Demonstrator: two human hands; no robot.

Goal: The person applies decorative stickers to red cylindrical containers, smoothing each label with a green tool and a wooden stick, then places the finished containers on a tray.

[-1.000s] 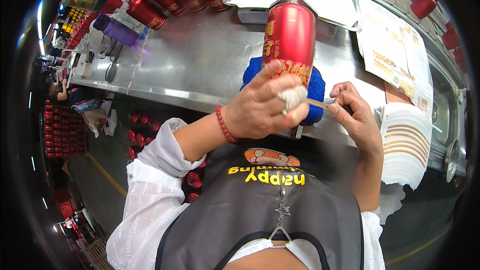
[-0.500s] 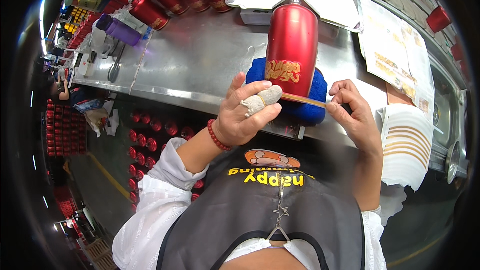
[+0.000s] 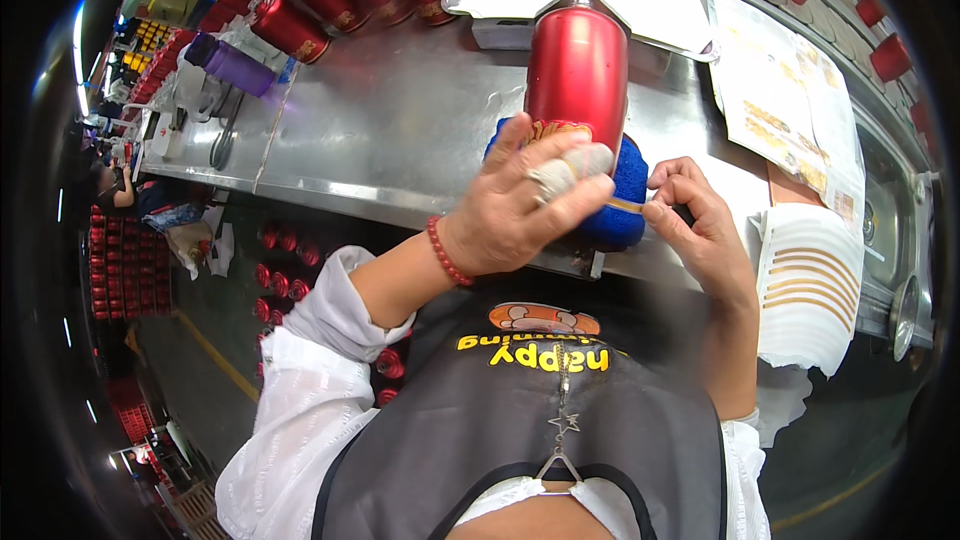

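One red can [image 3: 577,65] on one blue pad [image 3: 620,195]; left hand [image 3: 515,210] grips it; right hand [image 3: 695,225] pinches one gold strip [image 3: 627,205].

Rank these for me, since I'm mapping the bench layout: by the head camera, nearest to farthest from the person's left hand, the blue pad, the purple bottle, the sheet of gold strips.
From the left hand:
1. Blue pad, right under its fingers, beneath the red can.
2. Sheet of gold strips, off to the right at the bench edge.
3. Purple bottle, far up-left on the steel bench.
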